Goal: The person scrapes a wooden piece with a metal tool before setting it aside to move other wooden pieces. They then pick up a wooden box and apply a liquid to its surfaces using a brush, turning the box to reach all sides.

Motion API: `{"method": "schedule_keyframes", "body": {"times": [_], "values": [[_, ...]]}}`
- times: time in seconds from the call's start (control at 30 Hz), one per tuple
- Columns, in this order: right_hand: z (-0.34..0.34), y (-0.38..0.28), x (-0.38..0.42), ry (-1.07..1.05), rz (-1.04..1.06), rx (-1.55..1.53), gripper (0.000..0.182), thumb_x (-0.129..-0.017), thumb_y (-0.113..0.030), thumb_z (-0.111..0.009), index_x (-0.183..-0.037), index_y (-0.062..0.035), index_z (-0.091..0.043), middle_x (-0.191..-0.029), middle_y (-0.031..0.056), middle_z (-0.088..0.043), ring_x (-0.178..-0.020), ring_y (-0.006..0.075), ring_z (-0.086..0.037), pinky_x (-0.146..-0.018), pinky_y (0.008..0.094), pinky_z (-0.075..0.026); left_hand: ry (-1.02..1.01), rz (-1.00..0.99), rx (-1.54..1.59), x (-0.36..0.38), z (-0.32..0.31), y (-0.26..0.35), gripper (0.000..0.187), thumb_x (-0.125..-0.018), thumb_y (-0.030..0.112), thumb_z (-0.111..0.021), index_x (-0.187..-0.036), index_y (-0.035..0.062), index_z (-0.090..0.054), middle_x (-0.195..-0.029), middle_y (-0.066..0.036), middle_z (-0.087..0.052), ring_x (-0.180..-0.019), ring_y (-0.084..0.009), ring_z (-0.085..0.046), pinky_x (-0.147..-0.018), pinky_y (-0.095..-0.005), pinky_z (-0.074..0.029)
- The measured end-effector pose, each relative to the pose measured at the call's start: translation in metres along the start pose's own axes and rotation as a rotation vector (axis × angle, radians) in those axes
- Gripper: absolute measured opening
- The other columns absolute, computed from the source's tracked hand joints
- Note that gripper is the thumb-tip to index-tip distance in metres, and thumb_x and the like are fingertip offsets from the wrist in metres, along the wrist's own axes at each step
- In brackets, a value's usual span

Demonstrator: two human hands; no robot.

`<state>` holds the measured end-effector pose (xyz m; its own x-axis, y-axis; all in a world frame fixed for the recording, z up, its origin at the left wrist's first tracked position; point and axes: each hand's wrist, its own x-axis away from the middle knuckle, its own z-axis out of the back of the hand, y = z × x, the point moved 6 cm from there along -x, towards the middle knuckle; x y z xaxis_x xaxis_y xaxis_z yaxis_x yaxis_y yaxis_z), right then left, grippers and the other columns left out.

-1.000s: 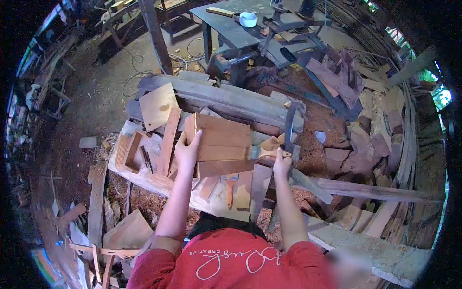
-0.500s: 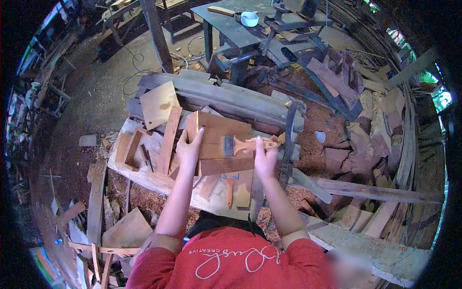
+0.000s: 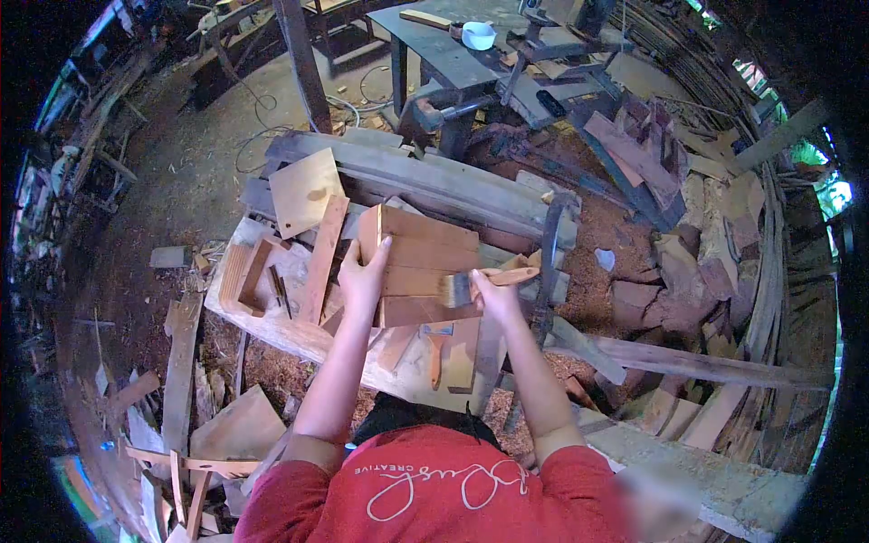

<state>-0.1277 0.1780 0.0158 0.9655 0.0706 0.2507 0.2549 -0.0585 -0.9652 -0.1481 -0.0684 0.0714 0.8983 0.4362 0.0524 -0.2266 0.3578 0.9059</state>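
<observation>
My left hand (image 3: 364, 276) grips the left end of a wooden box (image 3: 421, 249), thumb on its near edge. The box is made of reddish-brown boards and is held tilted over the workbench. In my right hand (image 3: 496, 297) is a paintbrush (image 3: 460, 289) with a wooden handle, its bristles against the lower right part of the box. A second paintbrush (image 3: 436, 357) with an orange-brown handle lies on the bench below the box. Beside it rests a small wood block (image 3: 463, 355).
The pale bench (image 3: 272, 322) carries a small wooden frame (image 3: 249, 282), a long strip (image 3: 323, 258) and a square board (image 3: 305, 192). Behind stands a dark table (image 3: 425, 45) with a white bowl (image 3: 478, 35). Offcuts (image 3: 237, 425) and shavings cover the floor.
The paintbrush in my right hand has moved down and to the right across the box, its handle now angled differently. My left hand keeps its grip. The view has shifted slightly.
</observation>
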Motion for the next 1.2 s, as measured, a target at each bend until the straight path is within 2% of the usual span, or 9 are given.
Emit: {"method": "schedule_keyframes", "body": {"times": [0.2, 0.3, 0.43, 0.5, 0.67, 0.73, 0.9, 1.0, 1.2], "values": [[0.068, 0.021, 0.007, 0.486, -0.043, 0.917, 0.019, -0.072, -0.019, -0.054, -0.069, -0.0002, -0.058, -0.066, 0.0105, -0.059, -0.056, 0.0194, -0.057, -0.052, 0.0303, -0.045, -0.031, 0.017, -0.007, -0.002, -0.002, 0.000, 0.071, -0.064, 0.043, -0.059, -0.107, -0.0108, -0.040, -0.101, -0.025, -0.049, -0.094, -0.0283, -0.050, -0.080, -0.0300, -0.037], [0.038, 0.019, 0.011, 0.320, 0.261, 0.734, 0.021, -0.071, -0.020, -0.055, -0.073, 0.0005, -0.058, -0.073, 0.0131, -0.060, -0.068, 0.0206, -0.058, -0.060, 0.0299, -0.045, -0.167, 0.087, 0.087, 0.004, -0.005, 0.013, 0.072, -0.064, 0.043, -0.059, -0.107, -0.0113, -0.040, -0.102, -0.026, -0.048, -0.095, -0.0284, -0.049, -0.081, -0.0299, -0.036], [-0.018, -0.033, 0.030, 0.330, 0.393, 0.694, 0.021, -0.074, -0.019, -0.053, -0.075, 0.0014, -0.057, -0.066, 0.0108, -0.059, -0.057, 0.0176, -0.056, -0.052, 0.0271, -0.044, -0.054, 0.035, 0.031, 0.000, -0.002, 0.010, 0.073, -0.064, 0.044, -0.059, -0.107, -0.0109, -0.040, -0.101, -0.026, -0.048, -0.095, -0.0287, -0.049, -0.081, -0.0300, -0.036], [-0.042, -0.039, 0.035, 0.113, 0.019, 0.045, 0.019, -0.078, -0.018, -0.049, -0.077, 0.0004, -0.055, -0.057, 0.0061, -0.053, -0.045, 0.0119, -0.049, -0.042, 0.0225, -0.039, -0.061, 0.060, 0.058, 0.001, -0.003, 0.011, 0.073, -0.064, 0.044, -0.059, -0.108, -0.0109, -0.040, -0.102, -0.026, -0.048, -0.096, -0.0288, -0.048, -0.082, -0.0301, -0.036], [-0.067, -0.050, 0.040, 0.033, 0.118, -0.390, 0.017, -0.078, -0.019, -0.050, -0.076, -0.0020, -0.053, -0.054, 0.0025, -0.048, -0.039, 0.0084, -0.042, -0.036, 0.0195, -0.033, -0.054, 0.001, -0.013, -0.008, -0.007, -0.002, 0.072, -0.064, 0.045, -0.059, -0.107, -0.0104, -0.040, -0.100, -0.025, -0.049, -0.094, -0.0287, -0.049, -0.080, -0.0305, -0.037], [-0.047, -0.005, 0.040, 0.269, -0.107, -0.437, 0.018, -0.077, -0.021, -0.052, -0.076, -0.0028, -0.053, -0.053, 0.0020, -0.048, -0.038, 0.0083, -0.041, -0.036, 0.0196, -0.033, -0.095, 0.029, 0.013, -0.006, -0.006, 0.002, 0.072, -0.064, 0.044, -0.059, -0.107, -0.0107, -0.040, -0.100, -0.025, -0.049, -0.095, -0.0288, -0.049, -0.081, -0.0305, -0.037], [0.042, 0.070, 0.041, 0.415, -0.137, -0.182, 0.022, -0.075, -0.026, -0.056, -0.076, -0.0037, -0.053, -0.051, 0.0022, -0.049, -0.039, 0.0080, -0.044, -0.035, 0.0205, -0.034, -0.191, 0.071, 0.156, -0.003, -0.006, 0.005, 0.073, -0.064, 0.043, -0.060, -0.107, -0.0120, -0.039, -0.102, -0.026, -0.047, -0.097, -0.0289, -0.048, -0.082, -0.0304, -0.036], [0.092, 0.085, 0.034, 0.540, -0.028, 0.294, 0.019, -0.073, -0.020, -0.055, -0.072, -0.0016, -0.056, -0.053, 0.0039, -0.053, -0.042, 0.0106, -0.048, -0.039, 0.0239, -0.038, -0.088, 0.045, 0.029, -0.003, -0.003, 0.002, 0.073, -0.065, 0.041, -0.060, -0.108, -0.0129, -0.038, -0.104, -0.027, -0.045, -0.098, -0.0289, -0.047, -0.084, -0.0299, -0.035], [0.014, 0.000, 0.028, 0.426, 0.413, 0.753, 0.012, -0.070, -0.013, -0.056, -0.069, -0.0019, -0.059, -0.063, 0.0050, -0.058, -0.052, 0.0127, -0.054, -0.049, 0.0276, -0.043, -0.078, 0.053, 0.049, -0.002, -0.003, 0.000, 0.074, -0.065, 0.041, -0.061, -0.109, -0.0132, -0.036, -0.106, -0.028, -0.044, -0.101, -0.0295, -0.045, -0.085, -0.0297, -0.034]]}}
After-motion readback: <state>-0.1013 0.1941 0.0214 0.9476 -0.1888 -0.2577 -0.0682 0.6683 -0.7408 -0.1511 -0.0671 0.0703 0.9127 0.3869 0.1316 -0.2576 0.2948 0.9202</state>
